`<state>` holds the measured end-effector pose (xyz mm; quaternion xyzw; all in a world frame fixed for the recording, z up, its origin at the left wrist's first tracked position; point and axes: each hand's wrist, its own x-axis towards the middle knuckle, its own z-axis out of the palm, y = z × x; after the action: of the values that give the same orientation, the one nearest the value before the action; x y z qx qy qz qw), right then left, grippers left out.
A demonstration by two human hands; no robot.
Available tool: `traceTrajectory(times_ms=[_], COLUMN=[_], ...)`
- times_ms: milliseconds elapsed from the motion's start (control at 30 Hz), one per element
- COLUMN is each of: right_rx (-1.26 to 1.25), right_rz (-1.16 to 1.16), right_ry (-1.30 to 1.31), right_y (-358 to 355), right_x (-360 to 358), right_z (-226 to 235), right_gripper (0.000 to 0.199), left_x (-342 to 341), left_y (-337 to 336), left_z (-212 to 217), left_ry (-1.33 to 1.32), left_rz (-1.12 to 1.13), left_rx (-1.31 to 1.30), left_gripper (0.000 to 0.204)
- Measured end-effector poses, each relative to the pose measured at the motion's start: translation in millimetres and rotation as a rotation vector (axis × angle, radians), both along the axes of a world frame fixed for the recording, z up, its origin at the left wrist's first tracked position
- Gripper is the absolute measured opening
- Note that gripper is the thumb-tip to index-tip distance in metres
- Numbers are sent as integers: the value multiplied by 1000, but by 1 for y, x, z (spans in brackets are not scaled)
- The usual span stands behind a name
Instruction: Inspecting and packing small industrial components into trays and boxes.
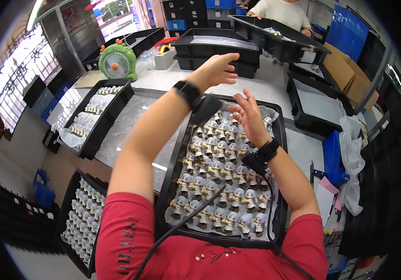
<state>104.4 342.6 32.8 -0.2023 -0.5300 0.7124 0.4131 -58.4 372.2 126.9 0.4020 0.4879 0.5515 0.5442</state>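
Note:
A large black tray (pixel 282 182) lined with thin white sheeting lies in front of me. Rows of small figurines (pixel 216 168) with pale hair and white-and-yellow clothes fill it. My left hand (pixel 217 71) is raised above the tray's far edge, its fingers stretched out to the right and nothing seen in them. Lower and to its right, my right hand (pixel 249 114) is over the far rows of figurines, open with the fingers apart. Whether it touches a figurine cannot be told. A black strap device on each wrist and my forearms hide part of the tray.
At the far right a co-worker (pixel 280 11) holds a tilted black bin (pixel 280 39). Stacked black bins (pixel 217 51) stand beyond my hands, with a green fan (pixel 116 63) to their left. More figurine trays stand left (pixel 109 112) and lower left (pixel 93 261). A lined bin (pixel 321 128) lies right.

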Motion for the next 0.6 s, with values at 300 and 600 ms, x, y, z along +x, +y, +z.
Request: traceTrajectory(times_ms=[300, 600], right_rx=[2, 666], right_rz=[-19, -300], right_ry=[-35, -68], right_y=[2, 22], right_x=[-2, 69], right_z=[-13, 89], right_gripper=[86, 20], left_x=[53, 88], left_y=[-232, -298], left_z=[39, 76], left_ry=[959, -32], left_rz=[-575, -813], left_rx=[542, 853], left_gripper=[37, 13])
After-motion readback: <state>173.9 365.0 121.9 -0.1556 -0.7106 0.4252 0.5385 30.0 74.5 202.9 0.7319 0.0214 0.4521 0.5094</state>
